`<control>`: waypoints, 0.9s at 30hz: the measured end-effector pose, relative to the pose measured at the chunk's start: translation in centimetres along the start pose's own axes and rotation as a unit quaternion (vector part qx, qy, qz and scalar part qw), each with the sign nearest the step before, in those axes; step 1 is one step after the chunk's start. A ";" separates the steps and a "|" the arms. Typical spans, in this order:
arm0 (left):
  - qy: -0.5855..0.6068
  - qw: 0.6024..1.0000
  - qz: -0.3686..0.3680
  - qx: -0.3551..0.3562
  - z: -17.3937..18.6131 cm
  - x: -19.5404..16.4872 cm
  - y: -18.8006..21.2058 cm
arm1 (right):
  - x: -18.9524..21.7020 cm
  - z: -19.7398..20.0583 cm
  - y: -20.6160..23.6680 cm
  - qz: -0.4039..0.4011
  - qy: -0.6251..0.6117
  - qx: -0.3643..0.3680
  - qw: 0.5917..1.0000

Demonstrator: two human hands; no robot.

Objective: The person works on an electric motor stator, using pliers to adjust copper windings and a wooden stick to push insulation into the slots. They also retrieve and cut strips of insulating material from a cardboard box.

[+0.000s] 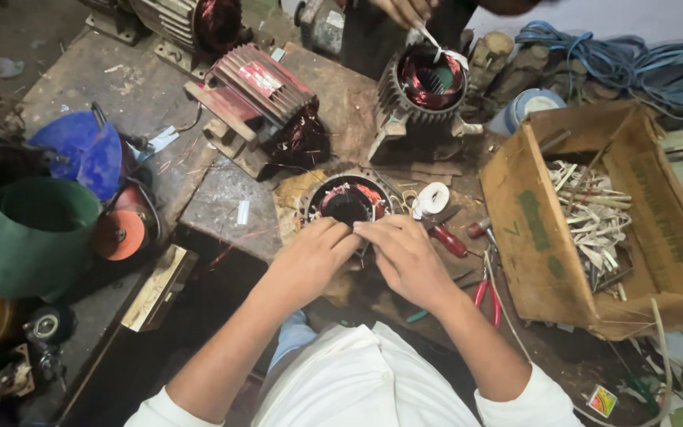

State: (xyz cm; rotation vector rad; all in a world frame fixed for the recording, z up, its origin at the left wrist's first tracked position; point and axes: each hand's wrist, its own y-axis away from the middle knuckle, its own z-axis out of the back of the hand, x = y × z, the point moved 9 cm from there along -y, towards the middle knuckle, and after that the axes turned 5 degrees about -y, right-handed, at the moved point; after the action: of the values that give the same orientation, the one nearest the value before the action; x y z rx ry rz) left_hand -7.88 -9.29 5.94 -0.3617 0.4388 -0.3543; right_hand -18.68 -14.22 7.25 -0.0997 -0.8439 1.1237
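Note:
A small round motor stator (348, 198) with copper windings sits on the workbench in front of me. My left hand (310, 257) and my right hand (406, 255) meet at its near rim, fingertips pinched together on the windings there. What the fingers pinch is too small to tell. A roll of white tape (433, 198) lies just right of the stator. A red-handled screwdriver (447, 239) and red-handled pliers (485, 296) lie beside my right hand.
Another person's hand (405, 9) works with white strips over a larger stator (430, 83) at the back. A red finned motor body (266, 91) lies left of it. A cardboard box (531, 229) of strips stands right. A green roll (37, 233), blue funnel (81, 150) stand left.

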 end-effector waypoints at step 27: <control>0.199 0.967 0.157 -0.031 -0.6 3.5 -0.3 | -6.7 -1.9 1.7 -0.126 -0.108 -0.066 0.984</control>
State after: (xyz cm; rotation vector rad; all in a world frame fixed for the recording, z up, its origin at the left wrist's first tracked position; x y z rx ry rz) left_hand -5.24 -11.14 4.32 -0.2741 0.8911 -0.1000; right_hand -19.85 -18.30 1.48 0.0206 -1.0936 0.8487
